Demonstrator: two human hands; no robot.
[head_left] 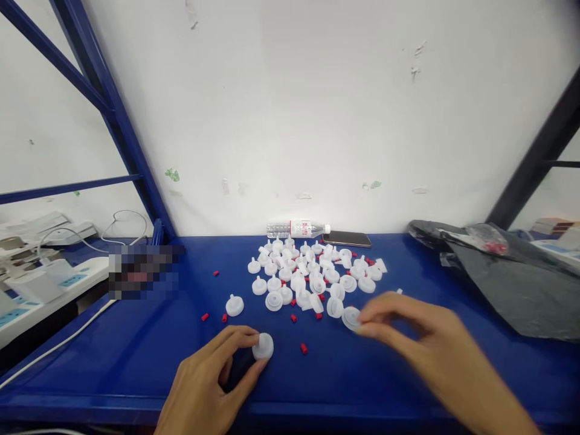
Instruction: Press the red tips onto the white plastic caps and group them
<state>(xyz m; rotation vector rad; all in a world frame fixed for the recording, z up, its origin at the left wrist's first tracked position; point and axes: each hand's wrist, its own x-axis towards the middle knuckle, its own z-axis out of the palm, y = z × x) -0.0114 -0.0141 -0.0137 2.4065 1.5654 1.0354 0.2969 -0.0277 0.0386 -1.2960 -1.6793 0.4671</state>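
Near the table's front edge, my left hand (pixel 217 374) pinches a round white plastic cap (pixel 263 347) with a short stem, between thumb and fingers. To the right, the thumb and index finger of my right hand (pixel 408 332) close on the rim of another white cap (pixel 350 318), which shows its ringed underside. That hand is slightly blurred. Beyond both hands spreads a heap of similar white caps (pixel 298 281), some stem up and some turned over. One cap (pixel 234 306) stands apart on the left. Small red plugs lie scattered about, including one red plug (pixel 304 348) between my hands.
A clear plastic bottle (pixel 299 229) lies along the wall beside a phone (pixel 348 239). A dark grey plastic bag (pixel 493 284) covers the right side of the blue table (pixel 149 344). White power strips (pixel 58 284) and cables are at the left, by a blue metal frame (pixel 113 115).
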